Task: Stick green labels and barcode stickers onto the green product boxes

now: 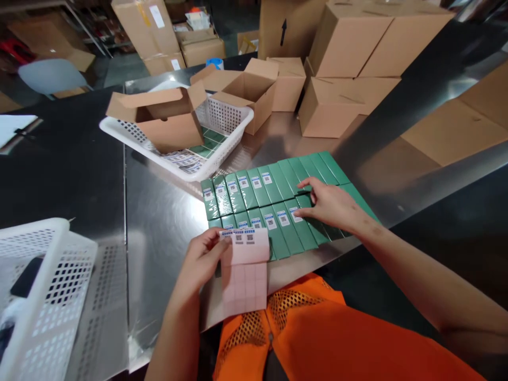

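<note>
From my remote station I watched a steel packing table (166, 211), with two rows of green boxes (273, 206) laid edge to edge at its near middle. Far to the left of the boxes stood a white mesh basket (43, 296) at the table's near corner, something dark inside it that I could not make out. Just left of the boxes and touching their near row, the left hand (200, 262) pinched a pink label sheet (245, 270) between thumb and curled fingers; only the sheet's top strip carried printed labels (the squares below were peeled bare). Behind the boxes, to their left, a second white basket (222, 151) held an open cardboard carton (166, 119) and more green boxes. On the right half of the near row, the right hand (331, 203) lay palm down, fingers spread loosely and pressing a box top, grasping nothing. Beyond the boxes, to the right, plain cartons (349, 69) were stacked.
</note>
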### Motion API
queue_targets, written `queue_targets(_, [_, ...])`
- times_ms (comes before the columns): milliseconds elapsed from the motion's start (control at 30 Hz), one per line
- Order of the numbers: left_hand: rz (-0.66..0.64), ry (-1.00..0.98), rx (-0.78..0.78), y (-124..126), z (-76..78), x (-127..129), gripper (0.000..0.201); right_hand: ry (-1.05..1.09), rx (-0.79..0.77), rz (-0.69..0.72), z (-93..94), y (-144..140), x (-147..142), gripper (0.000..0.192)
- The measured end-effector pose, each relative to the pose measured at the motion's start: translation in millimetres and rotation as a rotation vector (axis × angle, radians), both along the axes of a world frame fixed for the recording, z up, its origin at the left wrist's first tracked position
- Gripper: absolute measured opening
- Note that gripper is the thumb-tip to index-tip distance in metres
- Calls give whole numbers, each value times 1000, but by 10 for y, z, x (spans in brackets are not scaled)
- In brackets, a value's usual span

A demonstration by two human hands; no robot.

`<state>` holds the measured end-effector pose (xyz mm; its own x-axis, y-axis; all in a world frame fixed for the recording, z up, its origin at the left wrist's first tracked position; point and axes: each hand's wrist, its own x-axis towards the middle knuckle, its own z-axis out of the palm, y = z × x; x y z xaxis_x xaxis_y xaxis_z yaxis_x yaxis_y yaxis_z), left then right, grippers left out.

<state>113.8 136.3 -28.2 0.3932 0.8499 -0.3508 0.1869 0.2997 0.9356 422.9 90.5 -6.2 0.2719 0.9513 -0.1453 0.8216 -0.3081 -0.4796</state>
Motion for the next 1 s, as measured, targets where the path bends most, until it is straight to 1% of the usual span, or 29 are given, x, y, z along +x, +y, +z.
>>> queue_targets(67, [-5,-6,-16,-6,6,10,19,115,112,112,24,-36,-147,44])
queue_targets(167, [-9,-14,-50,-6,14,22,21,333,208,303,1,-72,-489,30])
queue_targets(267, [7,-29,-81,10,17,30,24,388,317,424,-49,-65,-801,15])
queue_targets(333, [14,-37,-96,24,11,30,26,418,408,474,-48,-58,-906,5])
queue_targets(433, [6,-38,-107,37,-12,17,27,507,503,507,37,-21,-862,6])
queue_targets(467, [2,-37,-106,38,-21,11,27,559,523,477,79,21,-795,5])
queue_targets(500, [-1,-35,-105,36,-28,6,27,616,540,414,121,87,-705,2])
queue_targets(567, [-10,-38,-104,29,-35,-1,27,697,538,215,188,292,-474,5])
queue_targets(600, [-16,-41,-104,26,-33,-3,27,706,498,100,206,421,-348,8])
queue_targets(633, [-20,-43,-103,23,-30,-2,27,694,418,-1,213,556,-226,12])
queue_targets(667, [-23,-42,-101,22,-24,0,28,682,297,-87,210,684,-118,15])
queue_targets(700, [-25,-40,-98,22,-17,2,28,673,194,-143,199,798,-29,20])
queue_targets(767, [-24,-35,-94,29,-6,6,30,658,46,-197,166,956,75,34])
queue_targets(833, [-23,-34,-98,39,-2,6,33,637,0,-205,134,1018,94,45])
queue_targets(1000, [-37,-18,-90,55,-21,-6,33,543,-55,-222,108,994,30,46])
